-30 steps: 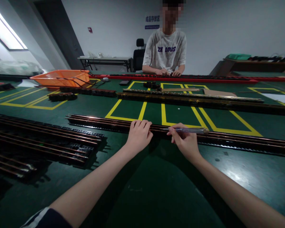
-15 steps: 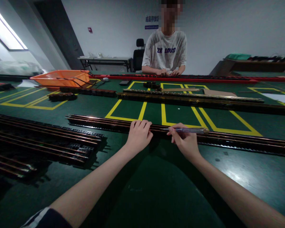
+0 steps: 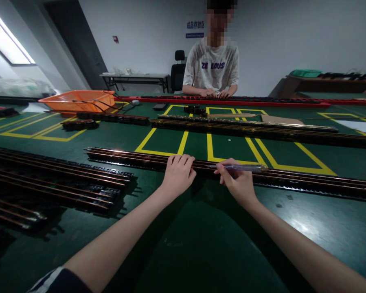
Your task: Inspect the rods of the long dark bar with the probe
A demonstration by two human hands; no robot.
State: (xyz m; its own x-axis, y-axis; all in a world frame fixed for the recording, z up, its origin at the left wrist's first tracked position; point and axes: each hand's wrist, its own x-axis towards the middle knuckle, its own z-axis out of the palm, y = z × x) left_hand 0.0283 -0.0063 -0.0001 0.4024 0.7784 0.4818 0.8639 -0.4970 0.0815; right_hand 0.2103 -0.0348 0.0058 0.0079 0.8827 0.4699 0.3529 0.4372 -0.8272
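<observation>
A long black rail (image 3: 295, 179) with copper-coloured rods along its length lies across the table in front of me. My left hand (image 3: 179, 173) is closed over it, fingers curled across the far edge and thumb on the near side. To the right, my right hand (image 3: 236, 181) grips a screwdriver (image 3: 246, 167) with a clear, purplish handle, held almost flat. Its shaft points left along the rods, and the tip is close to the rail between my hands. Whether the tip touches a part there I cannot tell.
More black rails with copper rods (image 3: 88, 185) lie at the left. Beyond my hands is another long rail assembly (image 3: 262, 130). An orange basket (image 3: 79, 101) stands at the back left. Across the table a person (image 3: 213, 69) works at a red rail (image 3: 307, 103).
My hands, the screwdriver and the rail look the same as before. The person opposite has shifted slightly, head a little lower.
</observation>
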